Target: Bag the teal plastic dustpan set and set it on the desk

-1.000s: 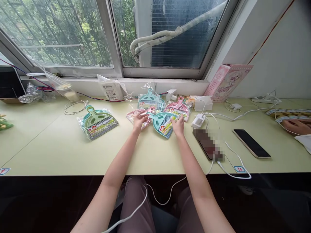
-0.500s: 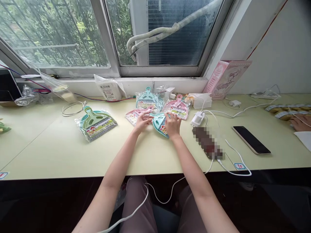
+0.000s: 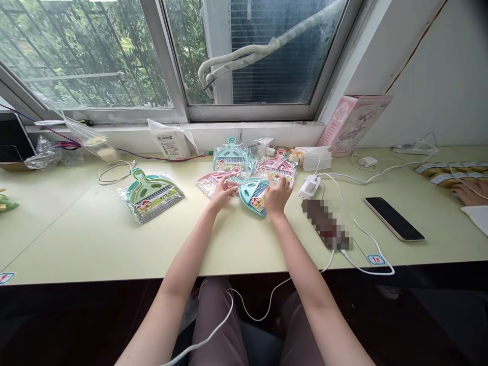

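A teal dustpan-and-brush set [image 3: 251, 192] with a printed label lies tilted on the table before me, its handle pointing left. My left hand [image 3: 225, 190] pinches it at the handle end. At its right edge my right hand [image 3: 277, 196] is curled, fingertips against the set and partly hidden from view. Just behind are a pink set [image 3: 209, 183], another pink set [image 3: 278, 168] and a teal set [image 3: 231, 156], all in clear wrapping. Farther left lies a green wrapped set [image 3: 152, 195].
A white charger [image 3: 309, 186] with cables, a blurred-out phone-like object [image 3: 326, 223] and a black phone [image 3: 394, 218] lie to the right. A pink box [image 3: 354, 124] leans by the wall. Another person's hand [image 3: 470, 193] rests at the far right.
My right hand has slid right across the teal set to its right edge, uncovering more of the label and bristles. My left hand stays at the handle.
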Demonstrator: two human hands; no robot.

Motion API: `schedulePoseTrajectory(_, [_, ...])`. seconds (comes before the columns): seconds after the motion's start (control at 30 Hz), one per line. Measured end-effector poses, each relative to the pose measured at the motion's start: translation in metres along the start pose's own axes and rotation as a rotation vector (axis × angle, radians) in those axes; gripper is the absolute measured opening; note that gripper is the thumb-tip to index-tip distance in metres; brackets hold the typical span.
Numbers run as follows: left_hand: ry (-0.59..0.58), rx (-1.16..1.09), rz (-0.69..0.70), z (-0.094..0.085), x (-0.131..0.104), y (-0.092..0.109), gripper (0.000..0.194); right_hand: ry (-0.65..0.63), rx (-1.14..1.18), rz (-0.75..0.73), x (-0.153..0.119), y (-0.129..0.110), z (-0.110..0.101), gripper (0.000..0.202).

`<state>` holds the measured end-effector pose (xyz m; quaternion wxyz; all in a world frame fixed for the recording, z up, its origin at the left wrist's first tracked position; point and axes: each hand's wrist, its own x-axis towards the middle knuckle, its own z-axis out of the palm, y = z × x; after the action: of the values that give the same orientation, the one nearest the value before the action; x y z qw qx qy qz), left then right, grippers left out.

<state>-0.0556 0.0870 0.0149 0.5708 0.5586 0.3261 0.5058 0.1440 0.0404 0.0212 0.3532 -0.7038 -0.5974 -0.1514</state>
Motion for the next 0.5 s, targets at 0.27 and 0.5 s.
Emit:
schedulePoseTrajectory(0.27, [0.01,0.123,-0.078,0.003,-0.002,0.006,0.056,0.003,0.221,-0.086,0.001,0.001,0.012,0.043])
schedulePoseTrajectory(0.5, [0.292,0.008,-0.116,0.002,0.005,0.0,0.043,0.092,0.381,-0.114,0.001,0.003,0.01,0.039])
